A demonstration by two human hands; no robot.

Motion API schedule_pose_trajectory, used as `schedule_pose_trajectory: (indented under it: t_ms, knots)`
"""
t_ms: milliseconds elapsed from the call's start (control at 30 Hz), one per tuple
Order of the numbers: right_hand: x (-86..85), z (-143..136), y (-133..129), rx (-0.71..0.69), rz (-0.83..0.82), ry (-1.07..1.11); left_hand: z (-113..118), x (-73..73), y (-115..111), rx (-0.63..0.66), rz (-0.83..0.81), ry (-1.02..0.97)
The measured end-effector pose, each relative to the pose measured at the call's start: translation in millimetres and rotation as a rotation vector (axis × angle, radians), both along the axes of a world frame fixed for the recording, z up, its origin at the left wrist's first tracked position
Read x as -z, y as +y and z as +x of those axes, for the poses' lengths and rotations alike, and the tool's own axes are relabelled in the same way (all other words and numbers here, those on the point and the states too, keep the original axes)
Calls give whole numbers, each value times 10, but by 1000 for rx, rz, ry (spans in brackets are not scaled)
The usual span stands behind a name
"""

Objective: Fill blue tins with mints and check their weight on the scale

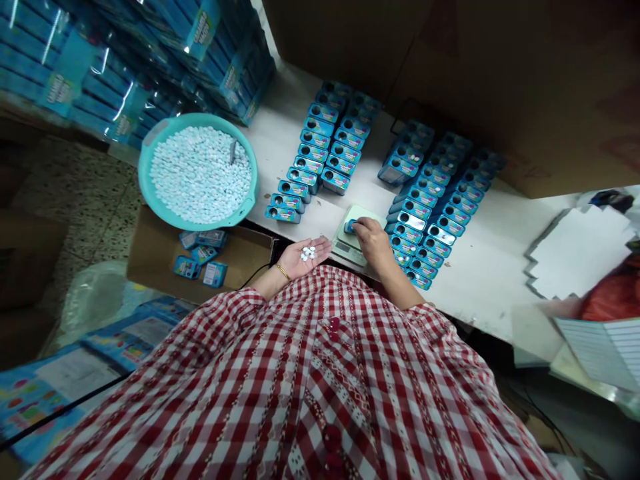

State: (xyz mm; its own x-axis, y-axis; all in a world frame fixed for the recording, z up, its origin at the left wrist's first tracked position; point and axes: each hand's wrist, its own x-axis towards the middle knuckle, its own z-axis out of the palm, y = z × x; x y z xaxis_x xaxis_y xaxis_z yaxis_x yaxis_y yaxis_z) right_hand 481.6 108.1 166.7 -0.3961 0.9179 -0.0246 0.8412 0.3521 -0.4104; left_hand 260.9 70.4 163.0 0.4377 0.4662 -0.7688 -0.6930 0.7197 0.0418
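My left hand (304,259) lies palm up with its fingers stretched out, and several small white candies (308,253) rest in the palm. To its right, my right hand (374,241) is over a small kitchen scale (345,252), with its fingertips pinched together at the top of a blue tin (349,227). That tin is on the scale's pale platform. Whether a candy is between the right fingertips is hidden. Left of my left hand, a turquoise basin (148,175) holds a mass of white candies (200,175) with a scoop handle sticking out.
Rows of blue tins with round openings (310,152) stand behind the scale, and more rows (425,197) stand to its right. A cardboard box (245,257) with several loose tins is below the basin. Wrapped blue packs (220,60) are stacked at the back left. Large cardboard (475,87) borders the back.
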Motion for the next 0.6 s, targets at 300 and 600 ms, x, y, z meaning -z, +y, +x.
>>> schedule_pose_trajectory:
  t_ms: [300, 600]
  knots:
    - [-105, -437, -274, -211, -70, 76, -14, -13, -8, -19, -22, 15]
    - [35, -995, -383, -542, -124, 54, -78, -78, -86, 16, -62, 33]
